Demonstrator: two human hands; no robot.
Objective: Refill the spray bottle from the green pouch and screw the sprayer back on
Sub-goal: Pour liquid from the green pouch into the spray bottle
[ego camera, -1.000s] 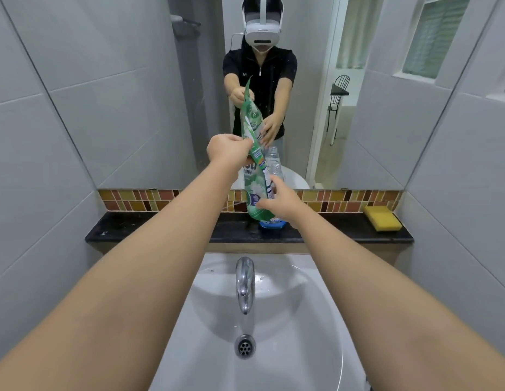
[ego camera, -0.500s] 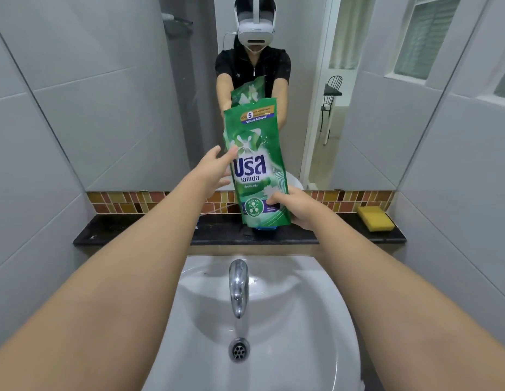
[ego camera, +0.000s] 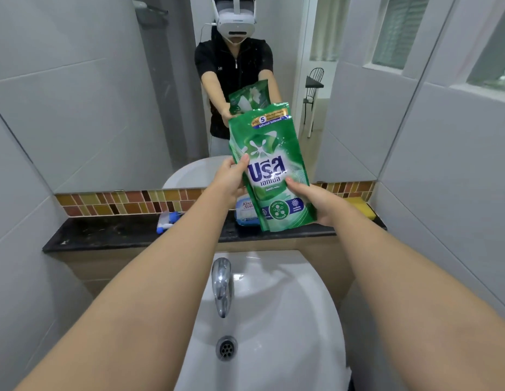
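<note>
The glossy green plastic refill pouch point(ego camera: 269, 167) is held upright in the air in front of the mirror, above the dark stone bench point(ego camera: 110, 231) and the white basin point(ego camera: 274, 320) below it. It looks part-full: soft, saggy film with liquid settling low, so it should slump and slosh when tipped, and the slick surface could slide through a loose grip. The safest hold is likely low on both side edges where the weight sits, with one hand free later to steady the top corner for pouring.

The left hand point(ego camera: 230, 179) grips the pouch's left edge — thumb flat across the front, the other fingers curled out of sight behind. The right hand point(ego camera: 319, 203) closes on the lower right edge, thumb on the front face, fingers wrapped under the corner. Both grips are firm, neither hand open.

Behind the pouch's lower left corner, a clear spray bottle with a blue label point(ego camera: 245, 211) stands on the bench — mostly hidden, so whether its neck is open I cannot tell. Left of the pouch, a white and blue sprayer head point(ego camera: 168, 220) lies on the bench, well apart from the bottle. A yellow sponge point(ego camera: 364, 207) sits on the bench to the pouch's right.
</note>
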